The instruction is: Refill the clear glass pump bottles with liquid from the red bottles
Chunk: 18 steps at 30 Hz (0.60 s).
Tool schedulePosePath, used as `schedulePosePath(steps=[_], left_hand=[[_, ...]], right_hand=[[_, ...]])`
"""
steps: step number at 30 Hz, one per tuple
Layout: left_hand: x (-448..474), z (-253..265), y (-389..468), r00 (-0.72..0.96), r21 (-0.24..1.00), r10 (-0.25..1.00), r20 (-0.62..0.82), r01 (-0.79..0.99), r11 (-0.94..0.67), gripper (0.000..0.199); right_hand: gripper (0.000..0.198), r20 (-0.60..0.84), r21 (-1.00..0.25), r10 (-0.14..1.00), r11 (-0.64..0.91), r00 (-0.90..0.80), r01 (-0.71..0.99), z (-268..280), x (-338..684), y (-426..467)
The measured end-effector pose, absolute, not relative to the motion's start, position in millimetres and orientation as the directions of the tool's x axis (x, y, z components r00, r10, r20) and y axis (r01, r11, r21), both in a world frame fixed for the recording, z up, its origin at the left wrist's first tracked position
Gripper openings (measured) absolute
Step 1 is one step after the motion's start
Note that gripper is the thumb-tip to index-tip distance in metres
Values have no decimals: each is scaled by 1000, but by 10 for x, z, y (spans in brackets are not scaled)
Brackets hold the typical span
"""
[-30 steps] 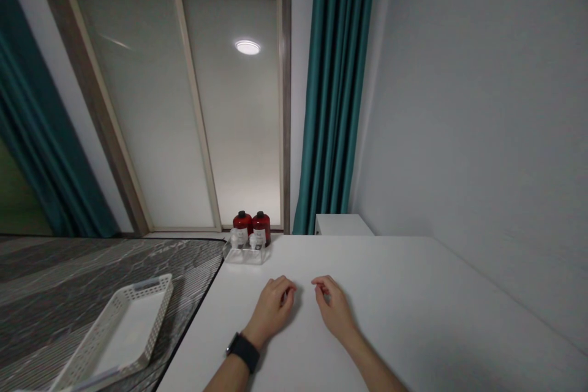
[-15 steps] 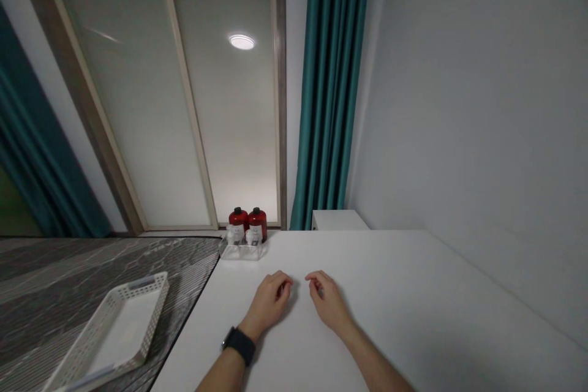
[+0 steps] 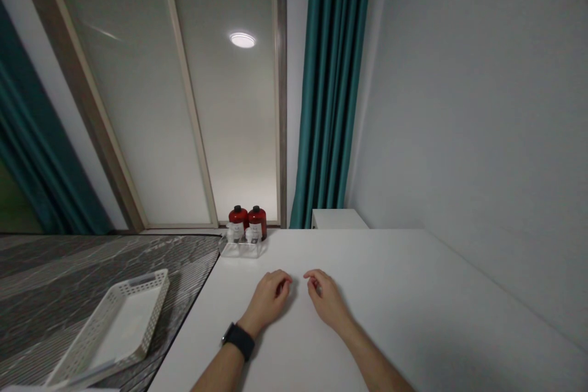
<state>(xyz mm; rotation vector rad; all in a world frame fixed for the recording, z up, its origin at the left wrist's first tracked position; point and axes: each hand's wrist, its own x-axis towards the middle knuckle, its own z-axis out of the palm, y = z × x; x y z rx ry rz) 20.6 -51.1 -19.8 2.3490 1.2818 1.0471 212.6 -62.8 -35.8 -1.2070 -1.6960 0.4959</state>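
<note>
Both my hands rest on the white table [image 3: 294, 343], a small gap apart, with nothing in them. My left hand [image 3: 269, 295] wears a dark watch [image 3: 239, 340] at the wrist; its fingers are loosely curled, and a hollow shows between thumb and fingers. Opposite it, my right hand [image 3: 325, 295] is bent inward in the same relaxed way, thumb apart from the index finger. Beyond the left hand, at the table's far left corner, two red bottles [image 3: 257, 219] with black caps stand by a clear tray [image 3: 243, 252] holding small white-topped bottles [image 3: 249, 235].
To the left, a white perforated basket [image 3: 154, 312] lies on a grey patterned surface [image 3: 193, 263]. A sliver of something white [image 3: 92, 389] enters at the bottom left. A grey wall [image 3: 482, 104] borders the right; a white cabinet [image 3: 340, 218] and teal curtain [image 3: 328, 104] stand behind.
A white edge has come into view at the bottom left, below the basket. The scene has shifted very slightly upward in the picture; both hands keep nearly the same pose.
</note>
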Motion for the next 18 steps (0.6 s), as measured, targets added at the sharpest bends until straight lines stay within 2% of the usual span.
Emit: schedulePosePath(steps=[18], left_hand=[[210,-171,-523,349,547,819,456,617,-567,21]], right_hand=[[23,431,-754,899,406,-78,517,-353,2126,-633]])
